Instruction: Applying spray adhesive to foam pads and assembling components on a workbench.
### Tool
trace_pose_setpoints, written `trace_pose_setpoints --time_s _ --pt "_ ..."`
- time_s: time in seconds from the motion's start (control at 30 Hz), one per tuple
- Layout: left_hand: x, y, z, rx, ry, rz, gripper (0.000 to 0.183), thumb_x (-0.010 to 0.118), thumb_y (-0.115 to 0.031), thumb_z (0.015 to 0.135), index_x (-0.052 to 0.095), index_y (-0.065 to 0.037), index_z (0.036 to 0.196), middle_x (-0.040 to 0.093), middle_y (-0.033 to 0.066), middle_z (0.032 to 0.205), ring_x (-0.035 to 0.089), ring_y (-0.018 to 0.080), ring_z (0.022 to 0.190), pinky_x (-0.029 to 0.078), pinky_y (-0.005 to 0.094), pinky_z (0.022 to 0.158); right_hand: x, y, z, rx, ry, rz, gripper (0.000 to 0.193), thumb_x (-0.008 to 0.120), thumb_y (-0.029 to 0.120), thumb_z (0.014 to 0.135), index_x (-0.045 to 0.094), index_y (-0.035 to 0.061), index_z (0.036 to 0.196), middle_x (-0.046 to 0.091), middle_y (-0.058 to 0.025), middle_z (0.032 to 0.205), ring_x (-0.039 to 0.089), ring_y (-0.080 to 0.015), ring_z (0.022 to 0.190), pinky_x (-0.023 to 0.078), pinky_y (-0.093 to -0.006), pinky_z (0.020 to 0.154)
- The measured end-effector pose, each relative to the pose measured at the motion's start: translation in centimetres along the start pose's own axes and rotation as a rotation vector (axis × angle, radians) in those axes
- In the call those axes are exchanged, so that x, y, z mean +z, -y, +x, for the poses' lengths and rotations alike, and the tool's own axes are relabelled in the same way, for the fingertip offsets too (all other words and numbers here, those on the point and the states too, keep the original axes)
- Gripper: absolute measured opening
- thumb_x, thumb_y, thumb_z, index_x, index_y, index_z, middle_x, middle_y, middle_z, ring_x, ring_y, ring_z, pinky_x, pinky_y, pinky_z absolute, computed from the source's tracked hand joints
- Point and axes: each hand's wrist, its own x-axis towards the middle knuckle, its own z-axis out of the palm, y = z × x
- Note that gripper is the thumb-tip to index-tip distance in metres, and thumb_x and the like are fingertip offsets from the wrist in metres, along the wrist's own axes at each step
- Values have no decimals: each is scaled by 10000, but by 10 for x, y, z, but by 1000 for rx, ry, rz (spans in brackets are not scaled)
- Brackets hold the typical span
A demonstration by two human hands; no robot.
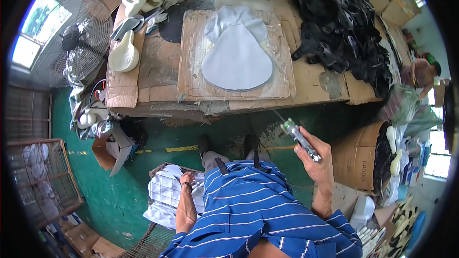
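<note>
Looking down from head height over a cardboard-covered tabletop [313, 86] in a workshop. In the right hand [318, 152], out to the right of the body and short of the tabletop's near edge, a silver spray gun [305, 144], held firmly with fingers and thumb wrapped around the body, nozzle angled up and leftward toward the tabletop. In the lower left, the left hand [187, 177], partly curled at the right side of a stack of white pieces [165, 192] marked with dark grid lines; unclear whether pinching a piece or only touching. Under that stack, a slatted stand [152, 239].

At the centre of the tabletop, on a stained square of cardboard [191, 69], a smooth white teardrop-shaped piece [237, 62], lying flat with the wide end nearest the body. At the narrow far end, crumpled whitish fabric [234, 15]. On the right part of the tabletop, a large heap of glossy black pieces [342, 26]. At the left end, a cream saddle-shaped form [124, 58] on a cardboard strip [123, 91]. Farther left, a wire-caged fan [71, 38]. Below right, a brown carton [355, 160]; underfoot, a green floor [95, 172].
</note>
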Motion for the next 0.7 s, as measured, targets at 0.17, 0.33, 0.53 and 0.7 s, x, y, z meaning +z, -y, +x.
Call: trace_pose_setpoints --time_s 0.17,0.33,0.53,0.7 --pt "51 -71 -4 157 22 113 196 708 -119 973 673 -76 1161 653 8 861 637 180 719 477 431 640 2 1 15 -175 -227 50 460 774 -12 926 676 -55 1373 773 -221 1132 772 -308 949 585 -357 837" --pt "107 -105 -26 228 -102 318 414 754 -180 942 692 -110 1345 727 20 968 721 189 847 543 446 727 -20 12 -1 -77 -215 -18 464 781 18 924 679 -56 1370 771 -231 1122 771 -315 947 579 -369 837" --pt "99 -69 -7 145 -102 431 447 760 -214 940 703 -45 1350 784 85 994 756 215 792 559 369 620 -18 15 -10 -79 46 78 530 830 7 864 693 -17 1375 769 -209 1064 748 -298 856 570 -361 774" --pt "60 -47 4 2 143 178 424 767 -216 939 708 -66 1331 747 66 914 721 242 811 537 465 635 10 18 21 -234 -13 110 556 816 -34 872 666 -12 1407 760 -208 1058 745 -303 840 573 -353 752"
